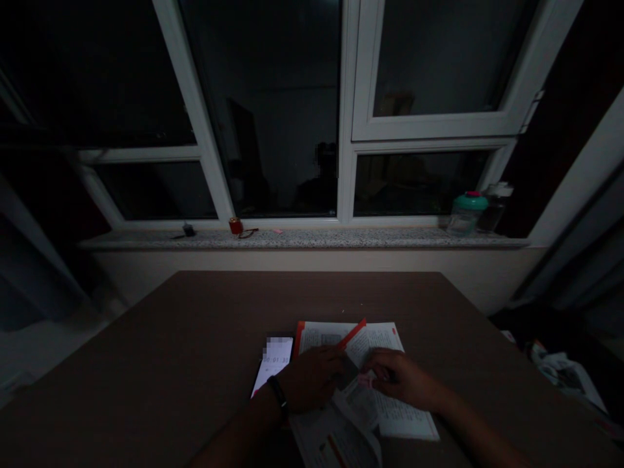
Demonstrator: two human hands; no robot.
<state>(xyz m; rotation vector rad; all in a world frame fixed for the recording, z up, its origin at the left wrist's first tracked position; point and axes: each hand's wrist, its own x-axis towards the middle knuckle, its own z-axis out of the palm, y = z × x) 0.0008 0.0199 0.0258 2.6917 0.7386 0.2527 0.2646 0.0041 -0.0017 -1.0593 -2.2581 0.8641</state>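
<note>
Work the small pink piece (pixel 364 381) gently, because the pages beneath it do not lie flat: the open booklet (pixel 386 335) sits on the table (pixel 229 299) just right of the lit phone (pixel 275 365), and a grey printed sheet (pixel 334 432) curls at its near edge. Press the paper down close to your right fingertips so that it neither buckles nor tears, and use short, light movements.

Your left hand (pixel 314 377) lies palm down across the booklet, its fingers pointing right; whether they grip any paper, you cannot tell in this dim light. Your right hand (pixel 396 377) comes in from the lower right, fingers curled, thumb and fingertips apparently pinching the pink piece over the pages. Mind your left wrist, close beside the phone.
</note>
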